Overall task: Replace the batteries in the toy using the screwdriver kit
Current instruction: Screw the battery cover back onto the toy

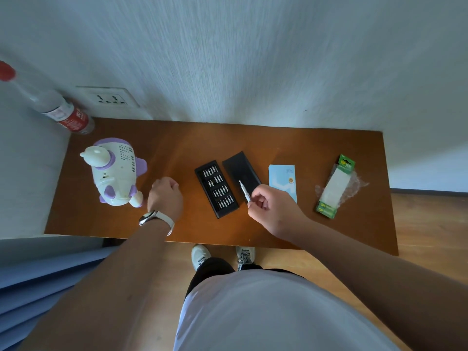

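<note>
Pinching a slim silver screwdriver between thumb and fingertips of the right hand, tip pointing away over the black lid of the kit. Too small to tell whether a bit already sits in the tip. Left hand clenched, back upward, nothing seen in it, just beside the toy but not touching; white watch on that wrist.

Toy at the left end of the table: white and purple plastic, a grilled panel facing up, no open compartment visible. Between the hands, the open bit tray, rows of bits in place, lid just beside it.

Judged an early step: tool in hand, toy not yet opened. Next, probably: steady the toy with the left hand, find the cover screw, seat the tip squarely and turn without slipping. Battery pack at the far right, well apart from the toy, clear wrapping crumpled; pale blue leaflet between it and the lid.

Brown wooden table pushed against a pale textured wall. Plastic bottle with red label and cap in the back left corner, wall socket just behind it. Wooden floor to the right, white shoes below the table edge, blue pleated cloth at the lower left.
</note>
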